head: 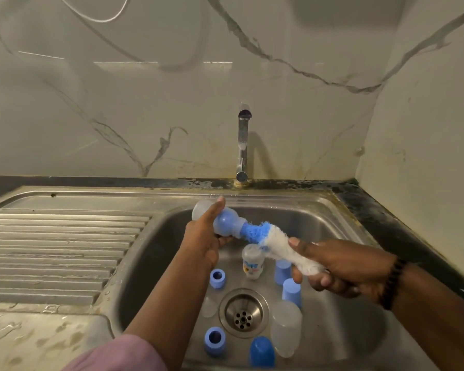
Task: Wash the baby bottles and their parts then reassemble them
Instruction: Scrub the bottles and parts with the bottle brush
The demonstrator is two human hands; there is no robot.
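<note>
Over the steel sink my left hand grips a clear baby bottle lying sideways, its mouth pointing right. A blue-and-white bottle brush pokes into that mouth, its blue tip showing inside the bottle. My right hand holds the brush by its white bristled end. Below, on the sink floor, lie a second clear bottle with a printed label, a larger clear bottle, two blue collar rings, light blue caps and a darker blue cap.
A chrome tap stands behind the basin; no water runs from it. The drain sits in the middle of the sink floor. A ribbed, wet drainboard stretches to the left. Marble-patterned walls close in behind and on the right.
</note>
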